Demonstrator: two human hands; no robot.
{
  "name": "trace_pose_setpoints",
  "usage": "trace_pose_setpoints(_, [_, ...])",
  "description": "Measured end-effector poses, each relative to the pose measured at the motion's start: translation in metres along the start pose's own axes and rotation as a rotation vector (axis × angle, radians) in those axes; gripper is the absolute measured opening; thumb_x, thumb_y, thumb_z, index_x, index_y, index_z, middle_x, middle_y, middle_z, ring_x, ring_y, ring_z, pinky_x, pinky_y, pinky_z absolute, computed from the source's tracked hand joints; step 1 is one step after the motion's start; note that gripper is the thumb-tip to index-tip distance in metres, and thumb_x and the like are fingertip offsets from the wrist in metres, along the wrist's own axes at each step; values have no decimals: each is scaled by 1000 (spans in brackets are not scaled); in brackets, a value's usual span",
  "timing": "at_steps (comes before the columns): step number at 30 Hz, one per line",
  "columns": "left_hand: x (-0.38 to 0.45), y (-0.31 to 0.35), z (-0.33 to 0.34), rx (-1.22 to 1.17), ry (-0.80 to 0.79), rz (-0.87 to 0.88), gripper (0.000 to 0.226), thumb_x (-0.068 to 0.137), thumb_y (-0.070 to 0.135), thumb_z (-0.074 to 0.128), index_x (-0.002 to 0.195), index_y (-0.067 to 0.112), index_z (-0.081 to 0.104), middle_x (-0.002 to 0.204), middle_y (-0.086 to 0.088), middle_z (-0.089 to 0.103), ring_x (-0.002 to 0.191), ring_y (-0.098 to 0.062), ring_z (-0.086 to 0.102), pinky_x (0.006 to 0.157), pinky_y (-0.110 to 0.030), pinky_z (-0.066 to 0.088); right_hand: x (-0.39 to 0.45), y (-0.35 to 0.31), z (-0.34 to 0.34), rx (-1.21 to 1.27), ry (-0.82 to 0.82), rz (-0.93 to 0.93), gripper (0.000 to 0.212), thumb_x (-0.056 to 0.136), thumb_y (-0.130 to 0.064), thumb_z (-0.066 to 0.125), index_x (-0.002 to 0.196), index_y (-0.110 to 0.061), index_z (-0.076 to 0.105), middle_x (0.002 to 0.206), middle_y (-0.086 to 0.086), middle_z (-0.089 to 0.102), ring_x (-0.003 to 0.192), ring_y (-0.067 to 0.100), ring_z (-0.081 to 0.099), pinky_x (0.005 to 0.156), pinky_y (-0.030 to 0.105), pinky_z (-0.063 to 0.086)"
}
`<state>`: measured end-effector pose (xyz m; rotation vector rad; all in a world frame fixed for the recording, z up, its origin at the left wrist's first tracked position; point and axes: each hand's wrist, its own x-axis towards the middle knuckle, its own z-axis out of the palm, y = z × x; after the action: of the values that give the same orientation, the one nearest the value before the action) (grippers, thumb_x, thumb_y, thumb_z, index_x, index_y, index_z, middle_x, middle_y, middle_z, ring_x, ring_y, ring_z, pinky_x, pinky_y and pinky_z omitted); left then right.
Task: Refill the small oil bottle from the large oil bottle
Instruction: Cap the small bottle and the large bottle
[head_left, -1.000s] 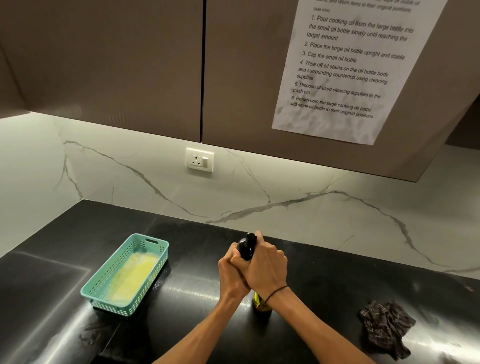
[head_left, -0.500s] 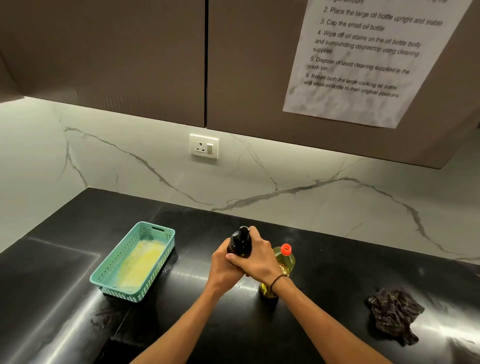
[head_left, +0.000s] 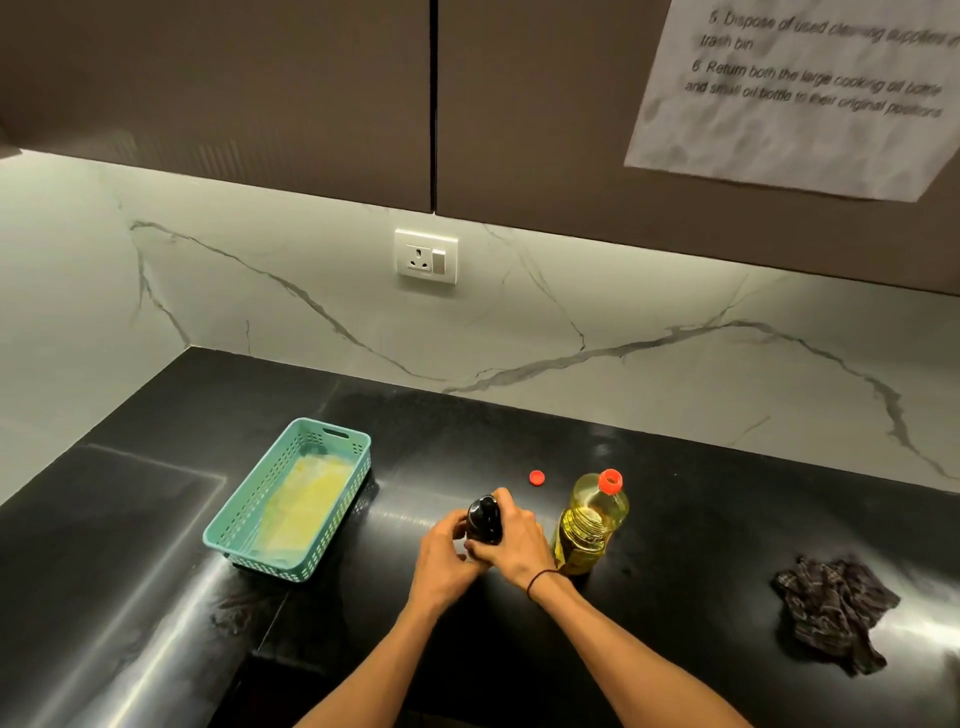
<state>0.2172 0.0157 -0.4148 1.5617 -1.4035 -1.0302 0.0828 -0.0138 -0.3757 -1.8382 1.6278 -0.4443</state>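
A small dark oil bottle (head_left: 483, 519) with a black top stands on the black counter (head_left: 701, 519) at the centre. My left hand (head_left: 441, 556) grips its body from the left. My right hand (head_left: 514, 540) wraps round its upper part and top from the right. Just to the right stands the large clear bottle of yellow oil (head_left: 587, 525), upright, its red neck uncapped. Its red cap (head_left: 536, 477) lies on the counter behind the bottles.
A teal plastic basket (head_left: 249, 525) with yellow cloths inside sits to the left. A crumpled dark checked cloth (head_left: 836, 608) lies at the right. A marble wall with a socket (head_left: 426, 256) backs the counter. Cabinets with a taped paper sheet (head_left: 800, 98) hang above.
The view has tilted down, bringing the large bottle and the red cap into sight. Both hands stay on the small bottle, which now sits a little to the left of the large one.
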Motion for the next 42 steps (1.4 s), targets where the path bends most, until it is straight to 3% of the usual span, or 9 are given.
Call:
trace_pose_setpoints(6, [21, -11, 4, 102, 19, -70, 52, 80, 5, 79, 130, 15, 71, 119, -4, 77, 112, -20, 74, 99, -41, 59, 20, 6, 17, 74, -23, 81, 53, 78, -42, 83, 110, -25, 45, 111, 5, 68, 107, 30, 63, 87, 42, 54])
trace_pose_setpoints(12, [38, -28, -4, 116, 21, -105, 51, 81, -5, 74, 129, 12, 70, 118, -5, 77, 111, -20, 73, 99, -38, 59, 40, 2, 33, 120, -57, 118, 55, 76, -42, 85, 112, -24, 46, 112, 6, 68, 107, 30, 64, 90, 48, 55])
trace_pose_setpoints(22, [45, -42, -2, 46, -9, -116, 55, 82, -11, 73, 131, 13, 68, 121, -4, 73, 114, -20, 71, 103, -47, 59, 50, 12, 47, 164, -50, 135, 52, 78, -34, 85, 114, -24, 49, 115, 3, 68, 110, 25, 65, 92, 40, 56])
trace_pose_setpoints(24, [45, -44, -1, 38, -26, -113, 57, 83, -9, 74, 134, 14, 66, 125, -4, 72, 118, -20, 70, 105, -47, 58, 48, 13, 48, 197, -56, 141, 62, 79, -21, 83, 129, -25, 46, 128, 4, 63, 122, 25, 60, 102, 39, 53])
trace_pose_setpoints(28, [38, -53, -8, 72, -49, -130, 80, 78, 1, 85, 149, 15, 53, 140, -6, 57, 126, -21, 61, 109, -43, 56, 35, 21, 52, 310, -117, 170, 104, 75, -3, 69, 161, -22, 14, 162, 7, 27, 151, 26, 25, 125, 44, 28])
trace_pose_setpoints(31, [29, -68, -19, 91, -12, -145, 90, 74, -4, 84, 153, 18, 47, 143, -4, 50, 129, -20, 56, 98, -35, 60, 25, 30, 54, 432, 134, 228, 93, 72, 11, 56, 155, -21, 28, 154, 6, 34, 148, 24, 30, 123, 49, 32])
trace_pose_setpoints(35, [34, -67, -29, 47, 39, -147, 84, 73, -8, 81, 147, 17, 51, 141, -5, 55, 128, -23, 58, 94, -32, 58, 56, 25, 37, 411, 463, 301, 70, 74, 25, 45, 131, -15, 50, 125, 0, 44, 128, 24, 48, 107, 40, 48])
trace_pose_setpoints(38, [53, -49, -31, 11, 35, -99, 81, 74, -7, 81, 146, 17, 53, 139, -3, 57, 127, -21, 58, 97, -33, 57, 98, 19, 13, 173, 358, 343, 58, 81, 17, 51, 131, -13, 51, 134, 10, 43, 129, 33, 42, 102, 42, 46])
trace_pose_setpoints(42, [69, -24, -37, -2, 2, -43, 78, 74, -3, 82, 144, 20, 55, 137, -1, 59, 126, -17, 59, 98, -34, 57, 132, 23, -3, -210, 56, 431, 58, 94, -3, 58, 148, -15, 40, 163, 19, 16, 150, 42, 19, 117, 52, 36])
